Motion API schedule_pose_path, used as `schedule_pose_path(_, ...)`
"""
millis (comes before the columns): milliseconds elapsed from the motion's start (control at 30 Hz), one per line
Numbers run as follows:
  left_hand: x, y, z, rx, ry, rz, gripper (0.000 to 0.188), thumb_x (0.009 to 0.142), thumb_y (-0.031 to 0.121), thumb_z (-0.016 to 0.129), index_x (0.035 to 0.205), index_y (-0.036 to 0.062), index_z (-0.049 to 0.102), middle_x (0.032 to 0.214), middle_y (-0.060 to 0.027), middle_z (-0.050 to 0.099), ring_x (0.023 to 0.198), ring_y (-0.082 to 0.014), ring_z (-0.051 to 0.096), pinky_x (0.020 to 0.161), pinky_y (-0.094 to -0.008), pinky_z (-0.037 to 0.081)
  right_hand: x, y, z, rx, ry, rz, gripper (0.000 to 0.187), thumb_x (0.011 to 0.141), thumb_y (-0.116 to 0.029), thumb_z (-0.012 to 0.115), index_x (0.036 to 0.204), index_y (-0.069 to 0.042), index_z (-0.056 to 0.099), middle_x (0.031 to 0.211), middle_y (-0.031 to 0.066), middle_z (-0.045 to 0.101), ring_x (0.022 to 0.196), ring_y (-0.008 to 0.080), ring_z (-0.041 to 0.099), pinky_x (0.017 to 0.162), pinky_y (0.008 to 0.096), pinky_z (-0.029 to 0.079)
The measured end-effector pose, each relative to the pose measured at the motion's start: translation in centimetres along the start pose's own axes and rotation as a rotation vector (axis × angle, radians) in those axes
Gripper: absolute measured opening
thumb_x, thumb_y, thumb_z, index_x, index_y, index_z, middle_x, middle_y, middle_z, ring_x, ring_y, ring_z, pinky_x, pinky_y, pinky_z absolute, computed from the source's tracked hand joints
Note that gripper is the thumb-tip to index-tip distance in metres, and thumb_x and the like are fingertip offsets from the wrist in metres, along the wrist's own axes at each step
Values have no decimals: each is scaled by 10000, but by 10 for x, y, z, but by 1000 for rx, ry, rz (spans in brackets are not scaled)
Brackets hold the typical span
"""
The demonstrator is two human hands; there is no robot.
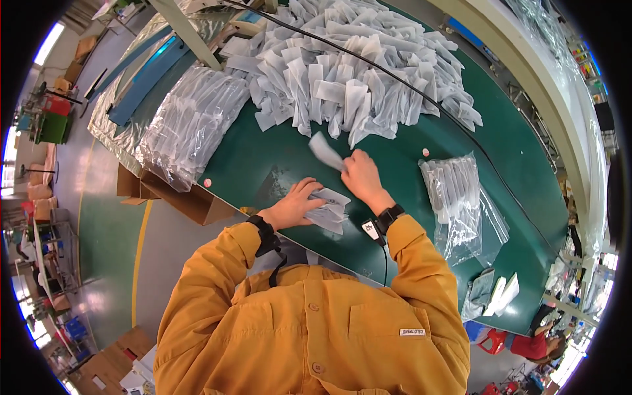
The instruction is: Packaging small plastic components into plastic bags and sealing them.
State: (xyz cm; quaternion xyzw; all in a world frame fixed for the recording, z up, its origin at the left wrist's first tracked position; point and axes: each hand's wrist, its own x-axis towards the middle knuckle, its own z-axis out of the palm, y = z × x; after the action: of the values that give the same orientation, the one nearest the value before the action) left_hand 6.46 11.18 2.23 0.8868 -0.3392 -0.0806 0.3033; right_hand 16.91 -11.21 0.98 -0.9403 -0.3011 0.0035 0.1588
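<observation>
My left hand is closed over a few translucent white packets by the near edge of the green table. Slightly farther off and to the right, my right hand pinches the end of a single translucent packet, which is a little blurred and slants up to the left. Beyond both hands spreads a large loose heap of similar packets. Each wrist wears a black band, and a small white tag-like device with a cable lies beside the right wrist.
Clear bags filled with packets lie at left and right on the green table. A black cable crosses above the heap. An open cardboard box stands below the left table edge. More packets lie near the right corner.
</observation>
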Motion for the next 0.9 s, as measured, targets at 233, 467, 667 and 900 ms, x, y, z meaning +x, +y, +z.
schedule_pose_path(233, 12, 10, -7, -1, -52, 70, 679, 557, 154, 838, 1189, 143, 589, 1386, -180, 370, 1324, -422, 314, 1059, -511, 344, -48, -15, -4, 332, -32, -66, 256, 805, -127, 654, 1050, -65, 615, 964, 110, 542, 957, 327, 558, 784, 444, 488)
schedule_pose_path(467, 20, 1, -3, 3, -27, 138, 798, 520, 177, 889, 1235, 115, 539, 1459, -206, 271, 1378, -440, 256, 1113, -508, 305, -69, -27, -10, 386, -115, -1, 567, 744, -203, 748, 1236, -25, 530, 1062, 146, 529, 1045, 341, 520, 887, 424, 460)
schedule_pose_path(667, 22, -12, 10, -100, -40, 81, 965, 520, 152, 901, 1341, 59, 403, 1461, -233, 258, 1377, -457, 250, 1110, -505, 314, -94, -71, -16, 159, -15, 26, 931, 640, -271, 828, 1390, 36, 370, 1254, 219, 446, 1158, 388, 441, 969, 460, 393)
schedule_pose_path(900, 17, -19, 7, 52, -28, 31, 1063, 540, 103, 888, 1425, 43, 304, 1396, -243, 306, 1295, -459, 323, 1072, -484, 355, -91, -64, 4, 196, 51, 20, 974, 598, -236, 840, 1415, -20, 357, 1263, 219, 437, 1151, 402, 441, 942, 480, 404)
